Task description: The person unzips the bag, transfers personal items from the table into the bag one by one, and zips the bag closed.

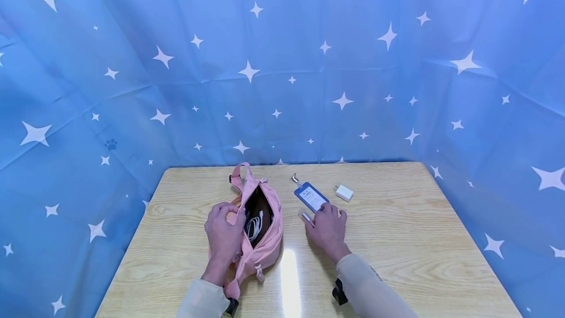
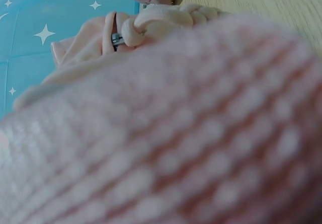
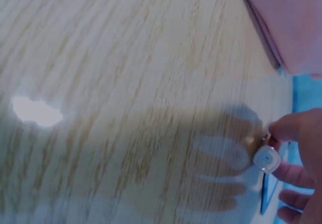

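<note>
We see the left hand (image 1: 222, 228) at the left of the surface (image 1: 397, 239), its fingers pinching the left edge of the open pink bag (image 1: 272, 240). Inside the bag we make out a coiled white cable (image 1: 254, 227). To the right of the bag, the right hand (image 1: 328, 225) grasps a small tube (image 1: 306, 217) between thumb and fingers, its clear end facing far left. Just beyond these fingers lies a blue card holder (image 1: 311, 197); we cannot tell whether they touch it. Farther right we find a white charger (image 1: 344, 192).
</note>
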Demonstrator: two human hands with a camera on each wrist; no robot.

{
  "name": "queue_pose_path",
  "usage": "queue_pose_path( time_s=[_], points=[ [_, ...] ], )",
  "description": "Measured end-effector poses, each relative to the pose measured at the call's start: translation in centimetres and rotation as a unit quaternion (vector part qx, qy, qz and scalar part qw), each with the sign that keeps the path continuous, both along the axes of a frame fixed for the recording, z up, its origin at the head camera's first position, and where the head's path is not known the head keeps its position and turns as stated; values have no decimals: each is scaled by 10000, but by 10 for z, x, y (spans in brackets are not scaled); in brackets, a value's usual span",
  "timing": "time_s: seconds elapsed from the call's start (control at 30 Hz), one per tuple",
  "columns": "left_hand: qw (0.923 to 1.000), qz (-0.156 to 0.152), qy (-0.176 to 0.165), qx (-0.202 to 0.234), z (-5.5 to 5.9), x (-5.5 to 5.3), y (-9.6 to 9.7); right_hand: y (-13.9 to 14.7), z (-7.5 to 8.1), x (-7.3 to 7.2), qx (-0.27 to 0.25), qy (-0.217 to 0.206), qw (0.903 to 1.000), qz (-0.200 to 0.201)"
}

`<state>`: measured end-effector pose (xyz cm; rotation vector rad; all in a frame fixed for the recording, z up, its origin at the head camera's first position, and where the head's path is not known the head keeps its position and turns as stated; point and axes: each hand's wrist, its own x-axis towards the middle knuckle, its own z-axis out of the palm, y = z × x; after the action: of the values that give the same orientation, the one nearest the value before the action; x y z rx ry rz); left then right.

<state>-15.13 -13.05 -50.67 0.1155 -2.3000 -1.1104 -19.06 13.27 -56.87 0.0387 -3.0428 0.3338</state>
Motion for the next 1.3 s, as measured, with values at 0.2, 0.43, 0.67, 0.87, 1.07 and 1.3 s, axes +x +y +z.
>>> queue_pose_path(
  time_s=[0.2, 0.43, 0.67, 0.87, 1.07, 1.3],
  points=[
    [10000, 3, -99, -2, 1, 0, 0, -3, 5, 2, -36, -137, 9999, -51],
    [9995, 21, -299, 65, 2, 0, 0, -4, 13, 3, 24, -259, 9996, -89],
    [9995, 7, -317, 84, 1, 0, 0, -10, 33, -2, -1277, -327, 9910, -216],
    [9995, -37, -292, 79, 0, -1, 0, -27, 74, -2, -2934, -459, 9548, -131],
    [9996, -103, -242, 140, 1, -2, 2, -48, 99, 0, -3357, -421, 9404, 342],
    [9993, -167, -324, 86, 3, -3, 4, -74, 105, -1, -2766, -109, 9590, 599]
  ],
)
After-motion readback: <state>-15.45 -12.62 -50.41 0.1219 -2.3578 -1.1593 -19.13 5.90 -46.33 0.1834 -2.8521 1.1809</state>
